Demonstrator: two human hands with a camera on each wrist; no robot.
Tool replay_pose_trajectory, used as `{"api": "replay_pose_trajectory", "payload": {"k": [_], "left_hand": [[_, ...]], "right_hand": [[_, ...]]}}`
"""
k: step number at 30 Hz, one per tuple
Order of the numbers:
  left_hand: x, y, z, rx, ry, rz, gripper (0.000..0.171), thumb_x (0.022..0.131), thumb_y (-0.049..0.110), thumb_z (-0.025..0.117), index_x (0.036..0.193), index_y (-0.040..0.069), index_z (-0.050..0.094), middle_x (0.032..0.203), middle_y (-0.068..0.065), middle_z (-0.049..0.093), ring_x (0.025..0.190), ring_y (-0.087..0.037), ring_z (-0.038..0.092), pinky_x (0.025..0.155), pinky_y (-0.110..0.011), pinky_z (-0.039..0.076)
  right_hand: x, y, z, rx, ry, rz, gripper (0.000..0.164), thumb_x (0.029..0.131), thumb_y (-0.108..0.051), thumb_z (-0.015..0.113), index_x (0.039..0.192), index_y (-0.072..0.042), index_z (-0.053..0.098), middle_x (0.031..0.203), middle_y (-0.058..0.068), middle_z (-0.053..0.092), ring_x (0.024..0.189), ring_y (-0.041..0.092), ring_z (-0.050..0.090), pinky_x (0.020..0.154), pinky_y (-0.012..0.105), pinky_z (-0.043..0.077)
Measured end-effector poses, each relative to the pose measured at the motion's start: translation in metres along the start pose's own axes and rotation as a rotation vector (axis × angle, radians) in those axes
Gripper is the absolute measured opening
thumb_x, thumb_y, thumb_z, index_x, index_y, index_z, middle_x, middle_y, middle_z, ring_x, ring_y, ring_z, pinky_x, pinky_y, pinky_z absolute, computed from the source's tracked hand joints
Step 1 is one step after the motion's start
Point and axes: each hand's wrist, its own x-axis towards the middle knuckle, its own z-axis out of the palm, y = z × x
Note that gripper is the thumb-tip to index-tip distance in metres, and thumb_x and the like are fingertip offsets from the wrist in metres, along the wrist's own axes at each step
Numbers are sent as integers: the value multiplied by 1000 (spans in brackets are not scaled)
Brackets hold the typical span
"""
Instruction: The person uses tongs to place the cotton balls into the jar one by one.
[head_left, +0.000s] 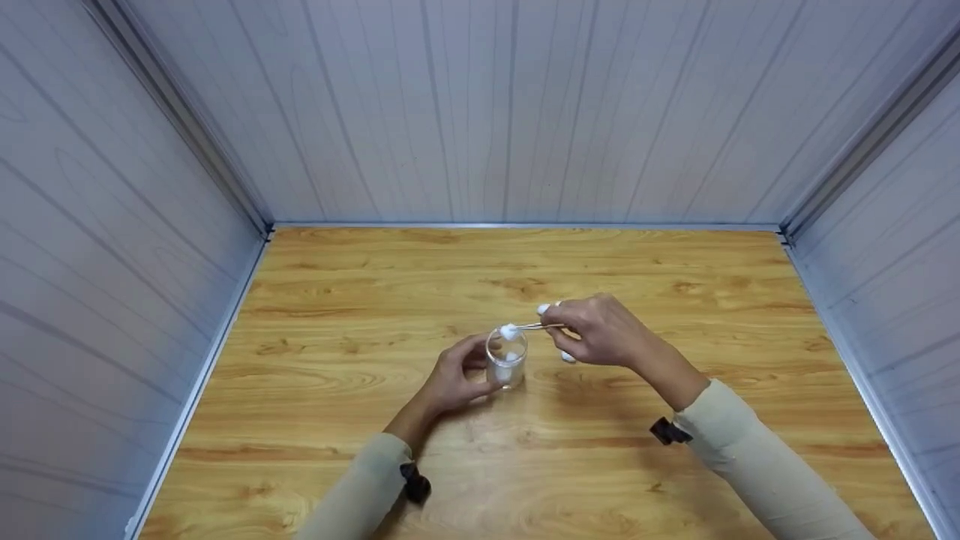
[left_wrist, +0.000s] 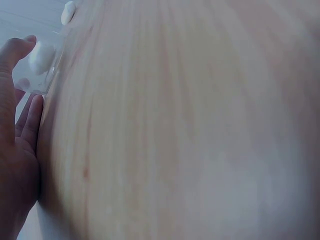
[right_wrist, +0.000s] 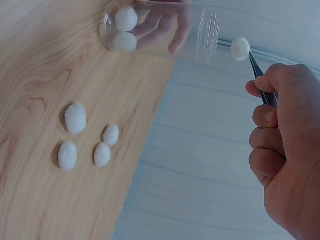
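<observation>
Cotton ball point(right_wrist: 240, 49) right at the tweezer tips, and you have it in a narrow pinch: the slim metal tweezers point(right_wrist: 256, 66) close on its side, while your right hand point(right_wrist: 290, 135) grips them between thumb and forefinger, the other fingers folded. That hold well behind the tips probably leaves the ball in plain sight and your knuckles clear of the glass. The ball hangs just above the rim of the clear glass jar point(head_left: 507, 372), apart from it as your right wrist view shows.

Down at the jar, your left hand point(head_left: 459, 373) holds it from the side, thumb on the near face, fingers round the far one; presumably that steadies the glass and leaves its mouth unobstructed. It appears to stand upright, with two white balls point(right_wrist: 125, 42) resting at its bottom.

Farther out, four loose balls point(right_wrist: 75, 117) lie on the wood-grain tabletop point(head_left: 360, 285), partly hidden under your right hand from above, likely set there for short reach. Pale panels point(head_left: 480, 112) wall in the workspace.
</observation>
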Motion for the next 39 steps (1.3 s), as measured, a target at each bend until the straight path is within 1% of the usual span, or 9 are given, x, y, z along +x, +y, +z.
{"api": "replay_pose_trajectory", "payload": {"k": [6, 9, 12, 19, 23, 29, 31, 35, 39], "left_hand": [[0, 0, 1, -11, 3, -22, 72, 87, 3, 94, 152, -3, 63, 141, -26, 75, 126, -42, 75, 109, -49, 69], [1, 0, 0, -15, 6, -17, 72, 87, 3, 94, 151, -5, 63, 139, -27, 75, 125, -44, 75, 109, -50, 69], [1, 0, 0, -17, 7, -10, 71, 87, 3, 94, 149, -6, 63, 138, -28, 75, 125, -45, 75, 109, -50, 69], [0, -1, 0, -14, -1, 18, 68, 88, 6, 94, 148, -6, 63, 138, -27, 75, 127, -47, 75, 109, -44, 69], [0, -1, 0, -21, 1, 20, 67, 88, 5, 94, 147, -7, 64, 137, -28, 75, 126, -47, 75, 109, -42, 69], [1, -1, 0, -29, 0, 2, 69, 87, 4, 94, 148, -8, 63, 137, -28, 75, 126, -46, 75, 110, -44, 69], [1, 0, 1, -34, 1, -2, 70, 87, 3, 94, 148, -8, 62, 136, -29, 76, 125, -44, 75, 109, -45, 69], [1, 1, 0, -37, 3, 2, 71, 86, 2, 94, 148, -9, 62, 134, -30, 76, 125, -44, 75, 109, -46, 69], [1, 1, 0, -21, 1, 4, 70, 87, 4, 94, 148, -8, 62, 136, -29, 76, 126, -45, 75, 109, -43, 69]], "right_hand": [[-1, 0, 2, -1, -11, 3, 7, 97, -5, 78, 103, -10, 79, 85, 3, 83, 53, 5, 50, 49, 18, 38], [0, 0, 2, 5, -20, 7, 6, 100, -8, 76, 103, -10, 80, 87, 3, 84, 54, 6, 53, 49, 20, 41], [-1, 0, 1, 7, -27, 8, 6, 99, -9, 76, 103, -11, 80, 88, 3, 85, 54, 6, 54, 49, 21, 42], [-3, 0, 2, 12, -20, 13, 11, 94, -4, 79, 103, -11, 80, 87, 2, 83, 54, 2, 44, 51, 16, 33], [-2, 0, 3, 14, -23, 5, 11, 94, -4, 79, 103, -11, 80, 88, 3, 84, 54, 2, 44, 51, 16, 32], [-2, 1, 1, 15, -23, 16, 11, 96, -4, 78, 105, -10, 80, 87, 3, 84, 55, 0, 40, 50, 17, 33], [-3, 2, 0, 17, -16, 25, 11, 97, -4, 79, 106, -10, 81, 88, 4, 84, 55, 0, 41, 50, 17, 34], [-5, 7, 0, 23, -11, 44, 12, 96, -4, 80, 107, -10, 82, 94, 5, 87, 53, 4, 48, 51, 19, 37], [-7, 10, 1, 19, -17, 56, 9, 97, -6, 79, 105, -10, 82, 95, 5, 87, 54, 8, 55, 51, 23, 43]]}}
